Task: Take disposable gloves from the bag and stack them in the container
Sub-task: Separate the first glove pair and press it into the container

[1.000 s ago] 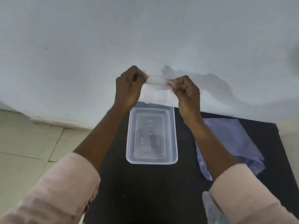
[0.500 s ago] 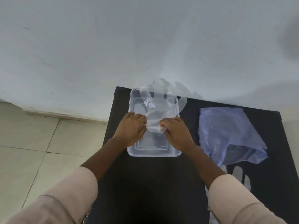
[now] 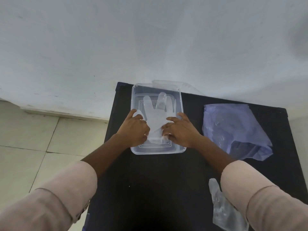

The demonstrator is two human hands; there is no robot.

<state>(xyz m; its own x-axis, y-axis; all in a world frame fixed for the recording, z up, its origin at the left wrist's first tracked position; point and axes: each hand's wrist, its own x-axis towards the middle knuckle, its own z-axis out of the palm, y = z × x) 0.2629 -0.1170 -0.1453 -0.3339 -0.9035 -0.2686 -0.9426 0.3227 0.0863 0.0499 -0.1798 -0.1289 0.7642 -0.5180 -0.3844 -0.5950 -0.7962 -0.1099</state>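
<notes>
A clear rectangular plastic container (image 3: pixel 182 130) sits on the black table, near its far left corner. A transparent disposable glove (image 3: pixel 156 114) lies flat inside it, fingers pointing away from me. My left hand (image 3: pixel 135 129) rests on the glove's left side and my right hand (image 3: pixel 180 130) on its right side, both pressing its cuff end down with fingers curled. A pale purple plastic bag (image 3: pixel 233 129) lies to the right of the container. More clear gloves (image 3: pixel 223 209) lie near the front, partly hidden under my right sleeve.
The black table (image 3: pixel 158 180) stands against a white wall (image 3: pixel 150 39). A clear lid (image 3: pixel 183 85) leans behind the container. Tiled floor (image 3: pixel 41 139) lies to the left of the table.
The glove was held stretched in the air between both hands, then came down into the container. Now it lies spread flat with both hands pressing on it.
</notes>
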